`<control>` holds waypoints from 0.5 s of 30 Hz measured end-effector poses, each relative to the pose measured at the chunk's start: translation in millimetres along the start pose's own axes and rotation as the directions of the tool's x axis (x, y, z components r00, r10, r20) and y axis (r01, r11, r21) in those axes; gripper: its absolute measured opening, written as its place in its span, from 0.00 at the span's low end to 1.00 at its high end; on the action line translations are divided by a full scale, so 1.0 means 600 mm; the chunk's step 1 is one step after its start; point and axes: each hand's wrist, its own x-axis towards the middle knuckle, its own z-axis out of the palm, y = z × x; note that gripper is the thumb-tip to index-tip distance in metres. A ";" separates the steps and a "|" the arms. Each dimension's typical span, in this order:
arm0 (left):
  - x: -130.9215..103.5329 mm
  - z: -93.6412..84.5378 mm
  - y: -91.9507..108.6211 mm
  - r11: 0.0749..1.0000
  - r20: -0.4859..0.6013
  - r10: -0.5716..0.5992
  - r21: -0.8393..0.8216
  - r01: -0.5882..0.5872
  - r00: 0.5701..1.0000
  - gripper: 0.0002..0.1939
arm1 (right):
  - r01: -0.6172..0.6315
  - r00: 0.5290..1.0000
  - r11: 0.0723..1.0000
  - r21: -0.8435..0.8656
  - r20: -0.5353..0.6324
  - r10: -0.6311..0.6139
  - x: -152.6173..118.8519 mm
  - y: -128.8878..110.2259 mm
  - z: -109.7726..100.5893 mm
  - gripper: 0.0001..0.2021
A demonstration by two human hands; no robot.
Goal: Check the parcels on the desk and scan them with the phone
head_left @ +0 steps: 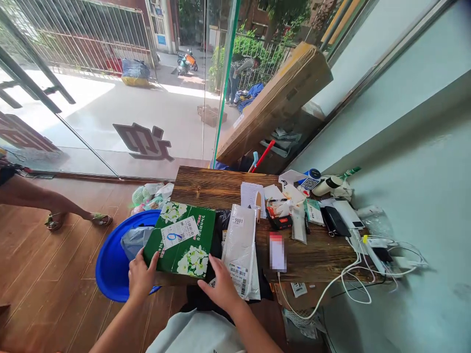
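A green box (183,239) printed with white flowers and bearing a white shipping label lies tilted at the near left corner of the dark wooden table (206,189). My left hand (141,277) grips its near left corner. My right hand (221,287) rests with fingers spread on a black bag (222,223) at the box's near right corner, touching the box edge. Just right of the box lies a white mailer bag (240,245) marked 5001.
A blue plastic basin (110,267) with bagged items stands on the floor left of the table. Papers, a phone (277,251), a card reader, chargers and white cables crowd the table's right side. A long cardboard box (274,105) leans by the glass door. Another person's legs (55,206) are at the left.
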 end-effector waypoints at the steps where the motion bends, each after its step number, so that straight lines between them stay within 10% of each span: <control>1: -0.008 0.004 0.002 1.000 -0.012 -0.027 0.004 0.027 1.000 0.44 | 0.013 1.000 1.000 -0.004 0.013 -0.013 0.009 -0.007 0.007 0.40; 5: -0.042 0.026 -0.009 0.995 0.030 -0.100 -0.002 0.100 0.995 0.48 | -0.101 0.918 0.990 -0.098 -0.392 0.055 0.048 0.019 -0.062 0.22; 10: -0.034 0.050 -0.065 0.970 0.190 -0.042 -0.226 0.085 0.981 0.44 | -0.805 0.481 0.584 -0.110 -0.697 0.532 0.040 0.128 -0.222 0.35; 15: -0.016 0.055 -0.063 0.992 -0.049 -0.007 -0.129 0.001 0.999 0.46 | -0.814 0.516 0.563 -0.140 -0.619 0.592 0.013 0.201 -0.251 0.34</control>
